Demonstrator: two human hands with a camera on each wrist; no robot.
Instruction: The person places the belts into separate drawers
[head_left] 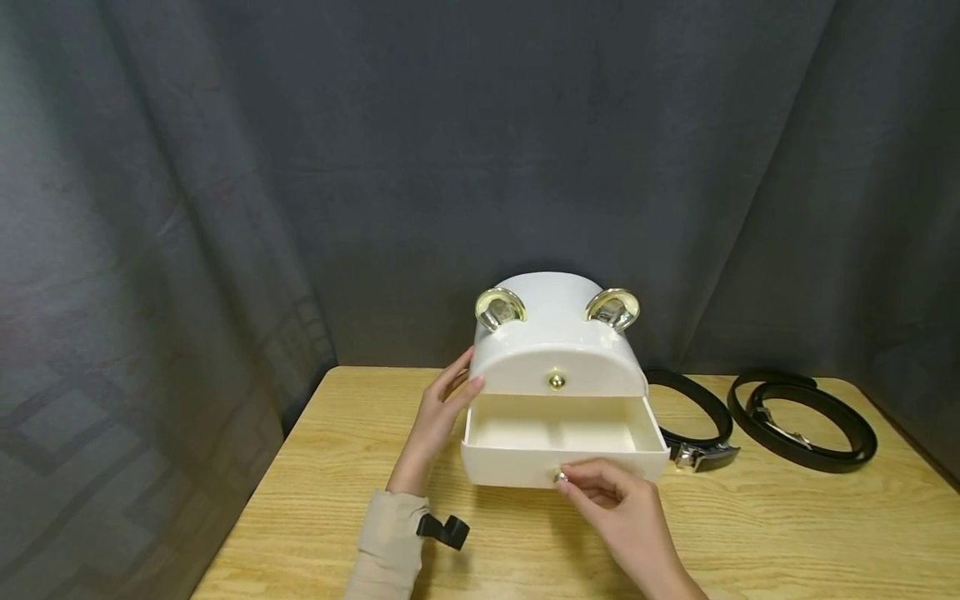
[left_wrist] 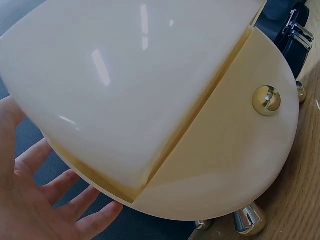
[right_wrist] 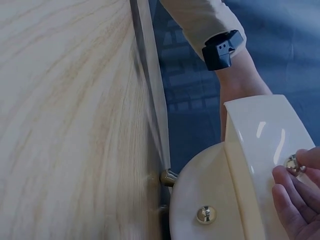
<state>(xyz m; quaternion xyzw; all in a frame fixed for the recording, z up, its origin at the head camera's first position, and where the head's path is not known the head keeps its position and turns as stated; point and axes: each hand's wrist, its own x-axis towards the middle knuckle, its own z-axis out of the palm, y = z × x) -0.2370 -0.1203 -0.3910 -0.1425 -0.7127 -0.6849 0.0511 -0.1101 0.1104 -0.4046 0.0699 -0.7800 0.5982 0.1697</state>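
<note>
A white storage box (head_left: 551, 321) with a rounded top and two gold ears (head_left: 501, 308) stands on the table. Its lower drawer (head_left: 487, 468) is pulled out, and the visible inside holds nothing. My right hand (head_left: 626, 508) pinches the small gold knob (right_wrist: 292, 165) on that drawer's front between thumb and fingers. The upper drawer front, with its own gold knob (head_left: 557, 381), is flush with the box. My left hand (head_left: 442, 408) rests against the box's left side; its fingers look extended in the left wrist view, touching the edge.
Two coiled black belts with metal buckles lie right of the box: a nearer belt (head_left: 720, 417) partly behind it, and another belt (head_left: 862, 433) farther right. A grey curtain (head_left: 450, 167) hangs behind the wooden table (head_left: 322, 500).
</note>
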